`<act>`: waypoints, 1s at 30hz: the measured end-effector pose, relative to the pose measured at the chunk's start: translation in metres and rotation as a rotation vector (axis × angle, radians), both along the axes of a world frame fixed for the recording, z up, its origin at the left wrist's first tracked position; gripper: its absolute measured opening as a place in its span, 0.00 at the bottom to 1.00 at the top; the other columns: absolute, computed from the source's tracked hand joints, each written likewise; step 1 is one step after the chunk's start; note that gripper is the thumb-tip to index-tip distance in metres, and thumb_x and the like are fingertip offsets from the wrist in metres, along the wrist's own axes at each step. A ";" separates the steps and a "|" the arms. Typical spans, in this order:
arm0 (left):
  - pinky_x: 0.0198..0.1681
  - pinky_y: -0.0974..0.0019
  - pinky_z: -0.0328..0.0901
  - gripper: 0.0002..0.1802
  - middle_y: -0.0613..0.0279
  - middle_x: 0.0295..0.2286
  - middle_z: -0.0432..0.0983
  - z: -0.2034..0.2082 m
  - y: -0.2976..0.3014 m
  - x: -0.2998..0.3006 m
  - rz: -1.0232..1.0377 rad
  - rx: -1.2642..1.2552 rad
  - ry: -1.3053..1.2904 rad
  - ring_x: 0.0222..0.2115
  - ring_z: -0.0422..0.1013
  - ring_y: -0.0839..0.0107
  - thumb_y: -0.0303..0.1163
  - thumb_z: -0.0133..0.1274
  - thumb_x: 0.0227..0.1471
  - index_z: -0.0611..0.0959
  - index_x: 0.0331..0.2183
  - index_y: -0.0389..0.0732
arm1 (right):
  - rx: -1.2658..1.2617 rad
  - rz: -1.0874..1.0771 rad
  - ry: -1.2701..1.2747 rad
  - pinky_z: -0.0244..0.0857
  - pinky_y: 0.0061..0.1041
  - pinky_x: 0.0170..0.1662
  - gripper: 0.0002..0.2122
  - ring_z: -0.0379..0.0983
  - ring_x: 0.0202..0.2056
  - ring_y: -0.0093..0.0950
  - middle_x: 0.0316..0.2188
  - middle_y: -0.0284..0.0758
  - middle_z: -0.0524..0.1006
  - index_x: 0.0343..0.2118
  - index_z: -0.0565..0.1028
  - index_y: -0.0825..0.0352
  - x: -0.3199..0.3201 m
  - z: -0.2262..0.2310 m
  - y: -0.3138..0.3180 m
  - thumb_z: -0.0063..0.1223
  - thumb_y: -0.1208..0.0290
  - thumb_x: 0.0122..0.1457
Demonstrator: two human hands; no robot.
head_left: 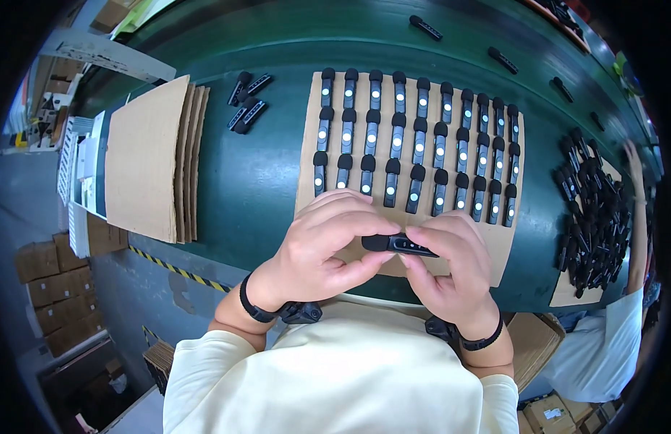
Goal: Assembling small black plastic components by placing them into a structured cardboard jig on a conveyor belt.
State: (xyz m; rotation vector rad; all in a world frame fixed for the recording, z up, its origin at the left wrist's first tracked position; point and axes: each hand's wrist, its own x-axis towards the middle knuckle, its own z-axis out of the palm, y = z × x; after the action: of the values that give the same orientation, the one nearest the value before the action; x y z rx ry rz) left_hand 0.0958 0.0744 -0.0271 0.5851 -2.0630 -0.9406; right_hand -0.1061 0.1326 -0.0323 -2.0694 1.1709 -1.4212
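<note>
Between my two hands is a small black clip-on microphone (399,244) with a foam tip, held level over the near part of a cardboard sheet (372,202). My left hand (321,249) pinches its foam end between thumb and forefinger. The fingers of my right hand (451,257) close on its other end. Beyond my hands, several like microphones (398,137) lie in three rows on the sheet, foam tips pointing away, most with a pale round spot. My fingers partly cover the bottom of the nearest row.
The sheet lies on a green belt table (256,195). Cardboard sheets (151,159) stand stacked at left, beside a few loose microphones (247,116). A heap of microphones (592,217) lies at right, near another person's arm (637,217). Several microphones (426,27) are scattered on the far side.
</note>
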 end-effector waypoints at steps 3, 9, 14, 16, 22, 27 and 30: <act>0.48 0.52 0.68 0.16 0.56 0.32 0.80 0.003 -0.001 -0.002 0.007 -0.002 0.011 0.32 0.75 0.62 0.24 0.66 0.41 0.83 0.36 0.34 | -0.015 0.006 0.005 0.64 0.29 0.32 0.17 0.72 0.29 0.34 0.31 0.40 0.76 0.41 0.74 0.69 -0.002 -0.001 -0.001 0.63 0.83 0.46; 0.47 0.57 0.68 0.14 0.55 0.34 0.79 0.006 -0.001 -0.003 0.018 0.043 -0.050 0.35 0.74 0.62 0.25 0.65 0.42 0.82 0.34 0.35 | -0.022 0.019 -0.029 0.66 0.30 0.32 0.16 0.74 0.30 0.35 0.33 0.38 0.78 0.39 0.76 0.69 -0.003 0.003 -0.003 0.65 0.83 0.45; 0.46 0.62 0.68 0.13 0.54 0.37 0.78 0.001 0.000 -0.006 0.037 0.081 -0.079 0.38 0.74 0.61 0.24 0.65 0.42 0.81 0.33 0.35 | 0.022 0.018 -0.128 0.67 0.30 0.34 0.16 0.75 0.32 0.34 0.34 0.39 0.79 0.40 0.75 0.68 0.002 0.002 -0.002 0.64 0.83 0.46; 0.45 0.62 0.68 0.12 0.53 0.37 0.77 0.002 0.000 -0.002 0.052 0.083 -0.085 0.39 0.74 0.61 0.23 0.64 0.41 0.81 0.33 0.35 | 0.034 0.015 -0.133 0.67 0.29 0.36 0.16 0.76 0.33 0.35 0.34 0.39 0.79 0.40 0.75 0.68 0.004 -0.001 -0.002 0.64 0.83 0.46; 0.43 0.62 0.68 0.12 0.56 0.37 0.77 -0.010 -0.003 0.033 0.285 0.065 -0.102 0.38 0.74 0.60 0.22 0.64 0.40 0.81 0.32 0.38 | 0.122 0.031 0.067 0.68 0.29 0.38 0.16 0.76 0.36 0.36 0.36 0.40 0.78 0.39 0.72 0.66 0.012 -0.013 0.005 0.64 0.82 0.47; 0.43 0.63 0.68 0.10 0.55 0.37 0.77 -0.024 -0.001 0.065 0.425 0.043 -0.152 0.39 0.74 0.60 0.21 0.62 0.43 0.81 0.32 0.37 | 0.059 0.025 0.319 0.69 0.32 0.38 0.14 0.75 0.35 0.36 0.38 0.38 0.77 0.36 0.73 0.65 0.031 -0.033 0.015 0.63 0.82 0.46; 0.44 0.64 0.68 0.08 0.54 0.37 0.78 -0.032 0.002 0.079 0.511 0.034 -0.167 0.39 0.75 0.60 0.20 0.61 0.44 0.81 0.31 0.36 | 0.005 0.016 0.457 0.69 0.33 0.38 0.12 0.74 0.36 0.36 0.39 0.37 0.76 0.34 0.73 0.65 0.039 -0.042 0.019 0.61 0.81 0.46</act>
State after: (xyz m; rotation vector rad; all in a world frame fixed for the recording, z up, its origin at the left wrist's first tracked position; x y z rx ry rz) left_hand 0.1745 0.0761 -0.0590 1.1739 -1.8992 -0.6409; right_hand -0.0675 0.1512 -0.0745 -2.4723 1.3126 -0.9579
